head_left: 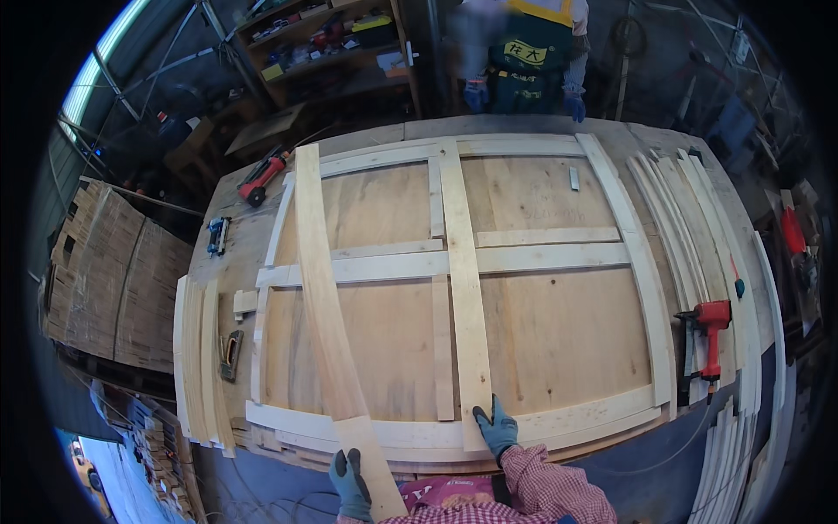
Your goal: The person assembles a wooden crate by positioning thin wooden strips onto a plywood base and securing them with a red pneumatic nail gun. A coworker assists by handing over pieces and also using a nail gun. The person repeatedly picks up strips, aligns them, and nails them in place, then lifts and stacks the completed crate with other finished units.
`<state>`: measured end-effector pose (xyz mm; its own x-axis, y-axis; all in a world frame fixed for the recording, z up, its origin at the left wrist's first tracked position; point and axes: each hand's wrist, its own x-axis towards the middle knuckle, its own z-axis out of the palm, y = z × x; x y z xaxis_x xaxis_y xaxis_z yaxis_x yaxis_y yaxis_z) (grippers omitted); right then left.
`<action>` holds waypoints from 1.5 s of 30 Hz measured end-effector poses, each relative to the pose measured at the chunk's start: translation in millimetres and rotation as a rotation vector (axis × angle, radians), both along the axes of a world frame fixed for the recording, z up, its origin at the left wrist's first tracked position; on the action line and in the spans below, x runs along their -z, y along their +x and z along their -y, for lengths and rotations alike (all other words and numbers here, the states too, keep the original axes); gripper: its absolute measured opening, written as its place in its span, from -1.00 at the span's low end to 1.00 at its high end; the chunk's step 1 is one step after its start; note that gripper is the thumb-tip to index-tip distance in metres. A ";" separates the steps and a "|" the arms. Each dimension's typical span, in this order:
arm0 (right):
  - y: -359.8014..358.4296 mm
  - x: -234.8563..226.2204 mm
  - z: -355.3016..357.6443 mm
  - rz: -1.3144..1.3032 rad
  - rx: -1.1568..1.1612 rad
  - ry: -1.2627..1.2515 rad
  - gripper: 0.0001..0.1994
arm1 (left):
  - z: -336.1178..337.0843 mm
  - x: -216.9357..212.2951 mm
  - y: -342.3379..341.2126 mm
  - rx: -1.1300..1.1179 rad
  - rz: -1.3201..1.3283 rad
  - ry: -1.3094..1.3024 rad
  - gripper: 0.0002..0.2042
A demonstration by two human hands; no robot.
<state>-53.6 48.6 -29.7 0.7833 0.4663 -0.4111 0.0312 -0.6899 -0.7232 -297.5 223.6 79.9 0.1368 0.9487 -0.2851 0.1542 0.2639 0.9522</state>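
Presently on the desk (246, 234): one large rectangular wooden frame (541, 258) of pale rails, backed by plywood panels and divided by crosspieces.

Item: left board (321, 262), long and pale, lying lengthwise across the left half of the frame; its near end, lighter in tone, reaches past the near rail toward the person.
Item: middle board (463, 271), long, lying along the frame's centre, its near end over the near rail.
Item: left hand (351, 485), grey-blue glove, closed on the left edge of the left board near its close end.
Item: right hand (497, 428), matching glove, thumb and forefinger spread, touching the right edge of the middle board at its near end; whether it grips underneath cannot be told.

Desk, left side: red power tool (260, 180) at the far corner; small blue tool (218, 236); dark metal hand tool (230, 355); bundle of thin strips (201, 358).
Desk, right side: long pale strips (670, 229); red nail gun (714, 334) near them.
Upper right panel: small metal-looking strip (574, 178).

Beyond the desk: a co-worker (528, 74) in dark apron and blue gloves, partly blurred; a loaded shelf (327, 72).
Far left: wrapped wood stack (113, 271).
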 end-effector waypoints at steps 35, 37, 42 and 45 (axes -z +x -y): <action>36.3 -26.1 -41.2 0.144 -0.611 -0.801 -0.27 | -207.0 73.6 28.9 -0.029 -0.615 0.288 -0.77; 34.7 -30.3 -43.0 0.119 -0.614 -0.814 -0.27 | -222.9 82.8 24.1 -0.017 -0.653 0.288 -0.75; 38.7 -29.4 -44.0 0.101 -0.605 -0.827 -0.25 | -232.0 75.7 31.5 0.020 -0.961 0.462 -0.69; 39.7 -34.5 -48.8 0.096 -0.624 -0.848 -0.26 | -236.2 66.5 28.4 0.188 -1.180 0.603 -0.57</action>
<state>-14.0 97.4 4.8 0.5502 0.3864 -0.7403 0.5859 -0.8103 0.0125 -269.1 459.8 13.4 0.2419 0.9613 0.1320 0.9468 -0.2636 0.1845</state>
